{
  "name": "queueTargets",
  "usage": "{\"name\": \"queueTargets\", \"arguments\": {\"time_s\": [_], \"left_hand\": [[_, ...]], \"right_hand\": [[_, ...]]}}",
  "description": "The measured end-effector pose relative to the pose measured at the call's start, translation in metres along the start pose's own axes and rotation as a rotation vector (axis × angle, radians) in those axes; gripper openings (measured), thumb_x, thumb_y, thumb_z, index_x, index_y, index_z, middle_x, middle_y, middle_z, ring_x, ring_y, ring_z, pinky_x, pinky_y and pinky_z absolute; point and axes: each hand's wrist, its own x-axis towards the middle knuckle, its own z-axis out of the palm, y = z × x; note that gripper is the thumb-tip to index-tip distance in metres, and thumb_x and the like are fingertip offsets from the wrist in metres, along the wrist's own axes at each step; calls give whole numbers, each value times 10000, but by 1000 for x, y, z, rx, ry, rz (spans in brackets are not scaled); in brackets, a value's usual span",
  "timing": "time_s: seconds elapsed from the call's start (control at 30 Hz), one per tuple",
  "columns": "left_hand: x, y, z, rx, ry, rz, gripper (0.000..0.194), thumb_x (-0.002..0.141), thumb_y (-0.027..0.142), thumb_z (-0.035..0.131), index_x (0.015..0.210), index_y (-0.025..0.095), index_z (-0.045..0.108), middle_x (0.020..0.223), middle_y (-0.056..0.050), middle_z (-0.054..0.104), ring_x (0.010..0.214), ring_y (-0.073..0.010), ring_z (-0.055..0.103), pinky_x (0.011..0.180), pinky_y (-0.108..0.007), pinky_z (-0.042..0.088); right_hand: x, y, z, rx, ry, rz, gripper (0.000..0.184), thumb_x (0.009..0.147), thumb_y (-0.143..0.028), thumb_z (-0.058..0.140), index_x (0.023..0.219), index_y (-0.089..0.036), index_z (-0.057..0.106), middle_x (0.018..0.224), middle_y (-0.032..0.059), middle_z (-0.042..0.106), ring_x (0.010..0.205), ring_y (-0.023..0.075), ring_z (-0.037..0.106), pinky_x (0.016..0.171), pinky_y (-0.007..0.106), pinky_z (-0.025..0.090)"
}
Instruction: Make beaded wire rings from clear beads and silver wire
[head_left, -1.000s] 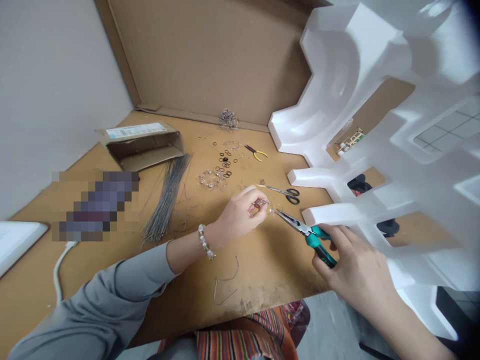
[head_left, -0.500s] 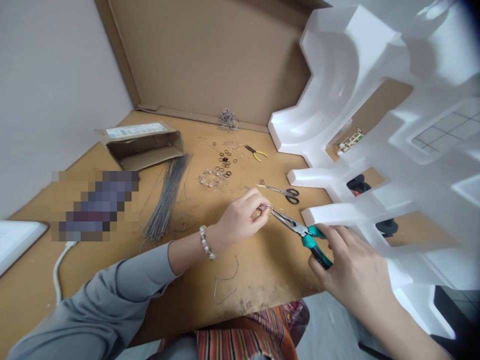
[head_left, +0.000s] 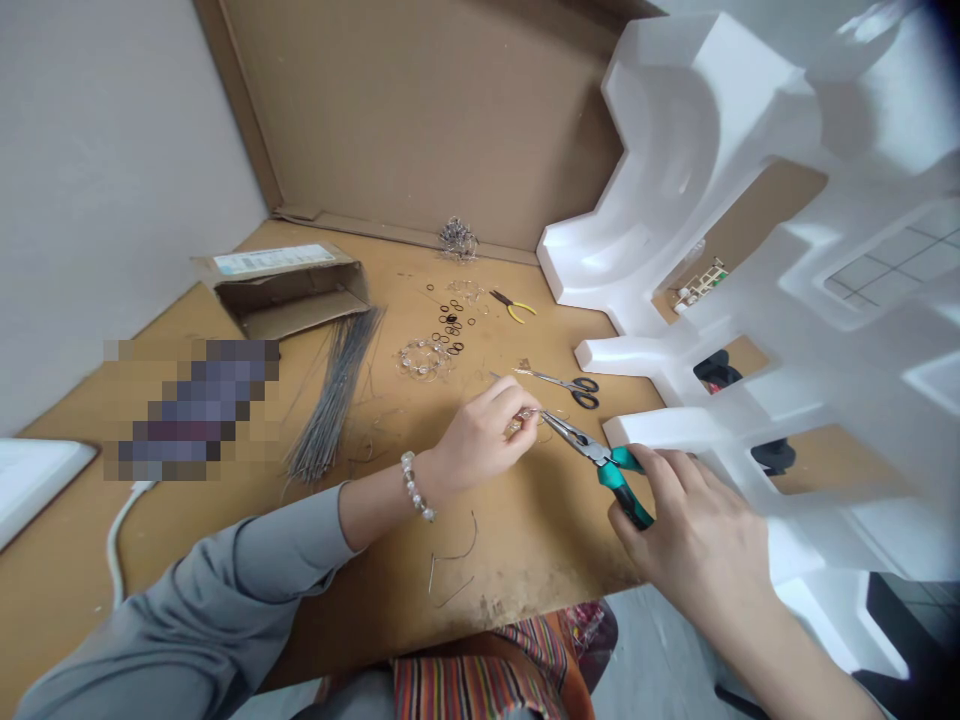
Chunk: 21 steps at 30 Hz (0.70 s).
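Note:
My left hand [head_left: 491, 425] pinches a small wire piece [head_left: 527, 414], mostly hidden by the fingers. My right hand [head_left: 697, 520] grips long-nose pliers [head_left: 600, 455] with green and black handles. Their jaw tips meet the wire piece at my left fingertips; whether the tips are clamped on it I cannot tell. Beyond my hands lie black-handled scissors [head_left: 574, 385]. Wire rings with clear beads [head_left: 424, 357] and several dark rings [head_left: 451, 320] rest farther back. Below my left wrist lie bent wire offcuts [head_left: 454, 556].
A bundle of straight grey wires [head_left: 334, 405] lies left, beside an open cardboard box [head_left: 300, 300]. Yellow-handled pliers [head_left: 514, 306] and a tangled wire heap [head_left: 458, 240] are at the back. White moulded foam [head_left: 600, 265] borders the right side. A white cable [head_left: 114, 545] runs at left.
The pliers in my right hand have shifted slightly left and up, their tips closer to my left fingertips. My left hand has stayed almost still.

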Motion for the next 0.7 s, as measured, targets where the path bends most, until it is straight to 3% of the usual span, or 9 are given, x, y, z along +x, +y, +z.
{"name": "queueTargets", "arguments": {"time_s": [0.23, 0.7], "left_hand": [[0, 3, 1, -40, -14, -86, 117, 776, 60, 481, 762, 168, 524, 703, 26, 495, 530, -52, 449, 502, -167, 379], [0, 3, 1, -54, -33, -117, 113, 774, 60, 485, 766, 161, 536, 702, 29, 496, 501, -40, 415, 495, -163, 373]], "right_hand": [[2, -2, -2, -50, 36, -37, 281, 789, -303, 533, 1023, -153, 576, 814, 59, 631, 720, 191, 552, 631, 298, 367], [1, -2, -3, -39, 34, -47, 268, 787, -293, 534, 1016, -162, 582, 779, 38, 624, 688, 177, 552, 604, 292, 353]]}}
